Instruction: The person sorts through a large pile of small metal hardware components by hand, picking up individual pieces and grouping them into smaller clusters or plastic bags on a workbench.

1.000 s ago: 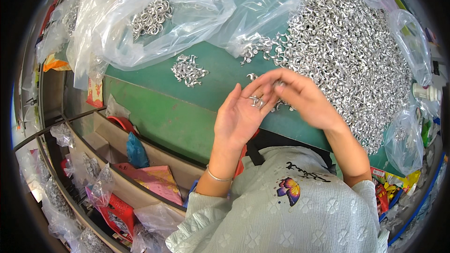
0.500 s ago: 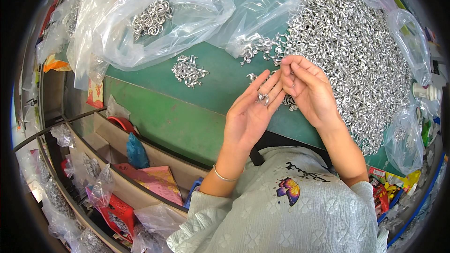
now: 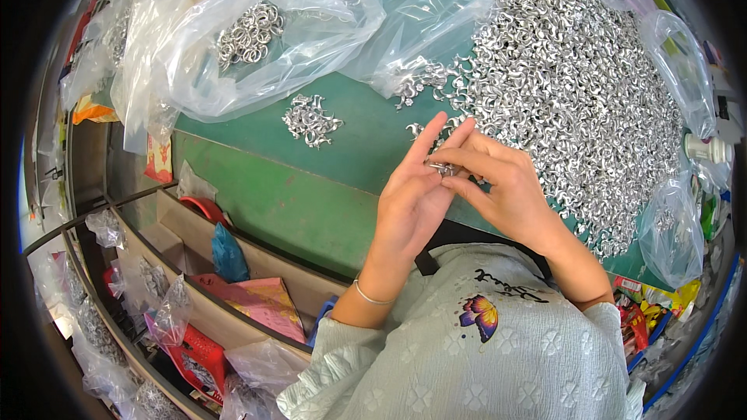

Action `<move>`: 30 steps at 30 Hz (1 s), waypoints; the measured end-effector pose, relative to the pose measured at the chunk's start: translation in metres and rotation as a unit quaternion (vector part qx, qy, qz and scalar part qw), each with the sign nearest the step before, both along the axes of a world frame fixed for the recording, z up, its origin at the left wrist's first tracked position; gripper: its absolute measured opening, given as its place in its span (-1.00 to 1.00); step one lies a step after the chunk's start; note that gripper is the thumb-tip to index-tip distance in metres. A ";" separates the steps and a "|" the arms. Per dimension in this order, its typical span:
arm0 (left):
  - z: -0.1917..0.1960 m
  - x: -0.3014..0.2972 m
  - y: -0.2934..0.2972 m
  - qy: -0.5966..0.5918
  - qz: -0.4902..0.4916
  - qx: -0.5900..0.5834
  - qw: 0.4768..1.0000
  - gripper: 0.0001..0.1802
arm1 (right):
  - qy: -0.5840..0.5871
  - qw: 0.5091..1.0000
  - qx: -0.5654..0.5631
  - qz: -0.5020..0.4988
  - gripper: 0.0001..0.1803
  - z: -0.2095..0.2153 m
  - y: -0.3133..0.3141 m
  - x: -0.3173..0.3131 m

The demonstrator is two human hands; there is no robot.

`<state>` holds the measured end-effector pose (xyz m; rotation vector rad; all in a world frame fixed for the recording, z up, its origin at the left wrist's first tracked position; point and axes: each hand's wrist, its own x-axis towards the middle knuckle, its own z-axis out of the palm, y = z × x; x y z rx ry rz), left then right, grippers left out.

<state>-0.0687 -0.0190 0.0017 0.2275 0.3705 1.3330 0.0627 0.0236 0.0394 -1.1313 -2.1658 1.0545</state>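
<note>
At the centre of the frame, the small curved silver metal pieces (image 3: 443, 169), borne on the left hand (image 3: 411, 206) alone half a second ago, are now pinched by the thumb and forefinger of the right hand (image 3: 513, 194). The left fingers are spread; whether the pieces are gripped by them cannot be told. Round silver metal rings (image 3: 250, 33) are contained in a clear plastic bag (image 3: 327, 58), upper left; silvery pieces are held in a red plastic basket (image 3: 204, 348), lower left.

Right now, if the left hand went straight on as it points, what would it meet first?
Probably loose silver pieces at the left edge of the big heap, but the height of the left hand over the table is unclear.
</note>
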 end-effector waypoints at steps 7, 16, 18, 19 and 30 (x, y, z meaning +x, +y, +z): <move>0.013 0.000 -0.003 0.030 -0.002 -0.008 1.000 -0.31 | 0.075 0.995 -0.063 -0.020 -0.81 -0.001 0.000 0.001; 0.013 0.009 -0.007 0.137 0.030 0.008 0.990 -0.34 | 0.058 0.998 -0.028 -0.029 -0.84 0.005 -0.005 -0.002; 0.013 0.007 -0.006 0.108 0.010 0.005 0.994 -0.37 | 0.058 0.998 0.001 -0.027 -0.84 0.003 -0.005 -0.001; 0.014 0.005 -0.006 0.093 0.001 0.003 0.996 -0.38 | 0.057 0.998 0.017 -0.030 -0.84 0.001 -0.005 -0.001; -0.020 0.017 -0.015 -0.111 -0.045 -0.167 0.979 -0.58 | 0.079 0.978 0.013 0.191 -0.95 0.000 -0.014 -0.006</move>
